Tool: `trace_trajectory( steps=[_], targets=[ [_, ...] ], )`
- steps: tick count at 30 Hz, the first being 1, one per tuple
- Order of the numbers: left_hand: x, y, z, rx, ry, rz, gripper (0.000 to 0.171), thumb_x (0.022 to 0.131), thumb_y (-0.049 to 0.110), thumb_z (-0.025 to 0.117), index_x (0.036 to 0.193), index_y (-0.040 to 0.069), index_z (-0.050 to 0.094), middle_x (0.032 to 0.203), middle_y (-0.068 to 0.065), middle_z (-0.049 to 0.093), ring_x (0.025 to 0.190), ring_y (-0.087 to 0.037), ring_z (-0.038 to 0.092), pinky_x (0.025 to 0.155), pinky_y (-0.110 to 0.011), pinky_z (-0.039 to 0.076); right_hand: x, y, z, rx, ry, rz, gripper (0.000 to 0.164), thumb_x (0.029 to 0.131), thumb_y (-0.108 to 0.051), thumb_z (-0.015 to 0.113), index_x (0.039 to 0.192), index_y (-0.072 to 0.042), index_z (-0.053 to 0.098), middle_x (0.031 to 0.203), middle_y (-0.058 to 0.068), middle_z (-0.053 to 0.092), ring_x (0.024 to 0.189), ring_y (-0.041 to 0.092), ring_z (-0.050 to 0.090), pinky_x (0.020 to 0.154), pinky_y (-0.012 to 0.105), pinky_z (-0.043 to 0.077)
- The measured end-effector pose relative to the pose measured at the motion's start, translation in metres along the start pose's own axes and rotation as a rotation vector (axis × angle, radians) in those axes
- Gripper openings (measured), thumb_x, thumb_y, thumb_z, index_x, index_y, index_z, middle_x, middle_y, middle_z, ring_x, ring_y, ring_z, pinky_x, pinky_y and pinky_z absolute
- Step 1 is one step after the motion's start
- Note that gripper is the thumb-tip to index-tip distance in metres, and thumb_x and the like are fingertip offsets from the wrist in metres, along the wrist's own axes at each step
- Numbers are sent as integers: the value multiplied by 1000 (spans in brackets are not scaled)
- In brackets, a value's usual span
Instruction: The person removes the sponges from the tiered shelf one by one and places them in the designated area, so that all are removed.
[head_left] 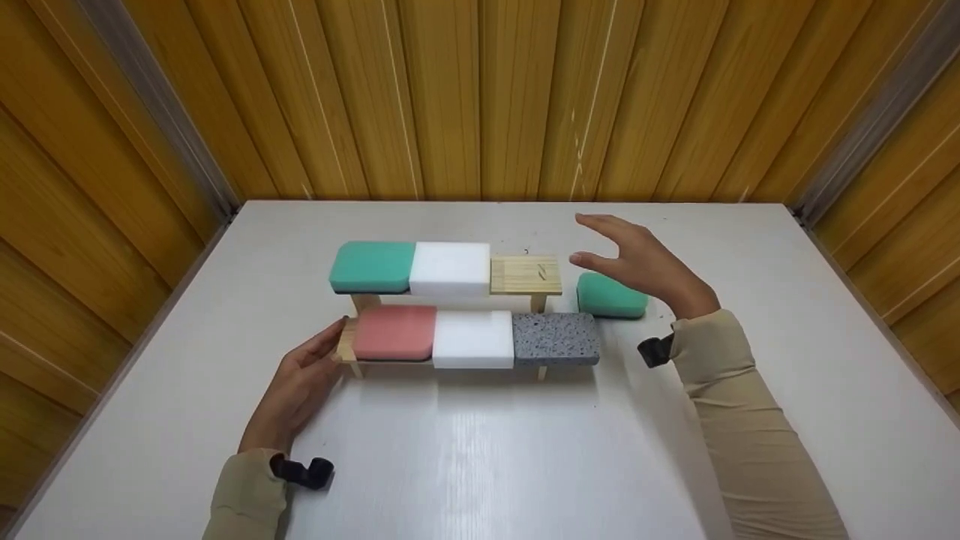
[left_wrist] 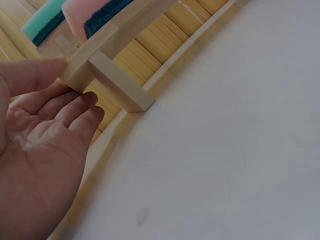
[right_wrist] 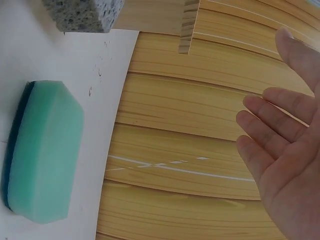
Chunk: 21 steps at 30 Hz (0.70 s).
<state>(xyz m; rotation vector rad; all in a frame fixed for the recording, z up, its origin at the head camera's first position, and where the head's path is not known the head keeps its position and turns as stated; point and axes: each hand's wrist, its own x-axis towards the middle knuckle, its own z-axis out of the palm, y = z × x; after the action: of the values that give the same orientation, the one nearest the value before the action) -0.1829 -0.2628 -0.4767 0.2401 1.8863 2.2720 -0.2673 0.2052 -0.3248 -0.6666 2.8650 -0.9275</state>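
Observation:
My left hand (head_left: 300,379) pinches the left end of the front wooden stand (head_left: 346,349); the left wrist view has the thumb and fingers at that end, beside a leg (left_wrist: 122,85). On this stand sit a pink sponge (head_left: 395,332), a white sponge (head_left: 473,340) and a speckled grey block (head_left: 556,338). Behind it, another wooden stand (head_left: 526,275) bears a green sponge (head_left: 373,266) and a white sponge (head_left: 450,268), its right end bare. My right hand (head_left: 649,259) hovers with fingers spread, holding nothing, near a loose green sponge (head_left: 611,296) on the table.
The white table (head_left: 465,457) reaches back to a corrugated yellow wood-look wall (head_left: 480,97). Similar panels (head_left: 67,187) stand at both sides. Each wrist wears a small black camera (head_left: 304,472) by a beige sleeve (head_left: 750,427).

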Motion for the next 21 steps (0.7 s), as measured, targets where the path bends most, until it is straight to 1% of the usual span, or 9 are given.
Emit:
trace_trajectory(
  steps=[5,10,17,21],
  targets=[
    [0,0,0,-20,-8,1,64,96,7,54,152,3,23,162,-7,16,149,-25,14,111,-19,36,4,-9,1,5,-21,-7,75,90,-49,62,150,-13,35,155,11,34,145,32,26,118,55,24],
    [0,0,2,-21,-2,-4,65,96,6,55,152,2,22,162,-8,16,149,-24,14,110,-18,36,7,-18,4,20,-46,7,77,88,-50,64,150,-16,34,156,9,32,146,30,25,119,54,25],
    [2,0,2,12,8,-23,66,96,10,56,152,4,22,162,-6,16,149,-24,15,108,-17,37,13,-29,10,43,-64,-29,76,88,-48,65,150,-16,34,155,8,33,145,29,26,119,52,26],
    [1,-1,2,8,11,-21,66,96,11,57,152,5,23,162,-5,18,149,-23,16,109,-18,37,18,-37,14,48,-78,-28,76,88,-48,65,150,-18,34,156,6,33,145,28,26,119,51,26]
  ],
)
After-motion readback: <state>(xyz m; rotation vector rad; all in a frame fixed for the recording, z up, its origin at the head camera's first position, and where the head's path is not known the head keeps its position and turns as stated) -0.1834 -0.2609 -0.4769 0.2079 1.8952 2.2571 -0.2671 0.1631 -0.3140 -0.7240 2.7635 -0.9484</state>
